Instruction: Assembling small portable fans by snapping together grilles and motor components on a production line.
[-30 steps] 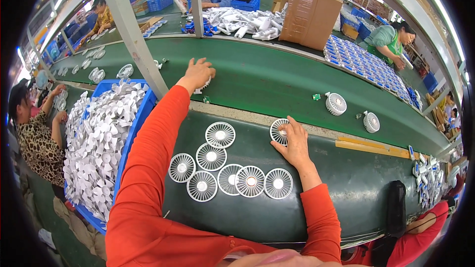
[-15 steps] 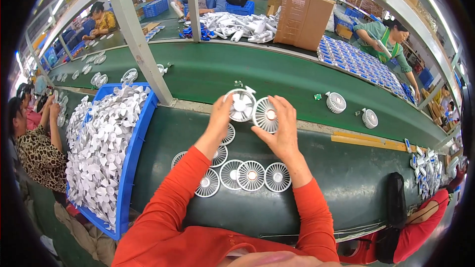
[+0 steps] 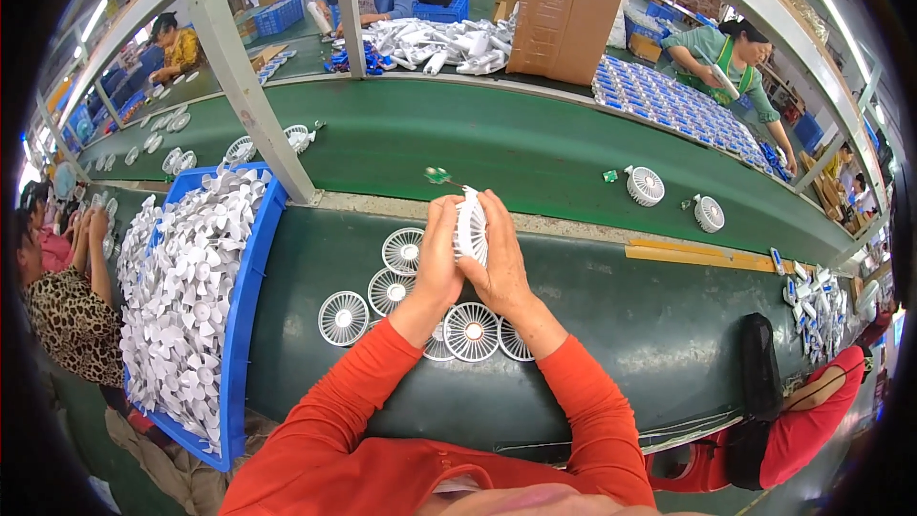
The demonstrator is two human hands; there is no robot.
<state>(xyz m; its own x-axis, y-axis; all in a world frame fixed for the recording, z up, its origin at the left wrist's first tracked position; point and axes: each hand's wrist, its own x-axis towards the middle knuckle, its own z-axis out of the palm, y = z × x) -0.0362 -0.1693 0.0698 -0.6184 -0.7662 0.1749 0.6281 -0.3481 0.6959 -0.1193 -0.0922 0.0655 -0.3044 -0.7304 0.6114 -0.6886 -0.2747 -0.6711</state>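
Between my two palms a small white fan head stands on edge. My left hand presses it from the left, and my right hand closes on it from the right with fingers pointing away from me. A small green circuit board hangs off it on a wire, over the green belt. Around my forearms, round white slotted fan covers lie on the dark table: one cover by my left wrist, another cover farther left, and a cover with a coppery centre between my arms. My sleeves partly hide others.
To the left stands a blue crate heaped with white fan blades. Fan heads lie on the green conveyor belt beyond the table. A metal post rises by the crate. Co-workers sit left, right and across.
My hands have come together, pressing the slotted cover from my right hand against the fan housing from my left. The joined piece has turned edge-on.
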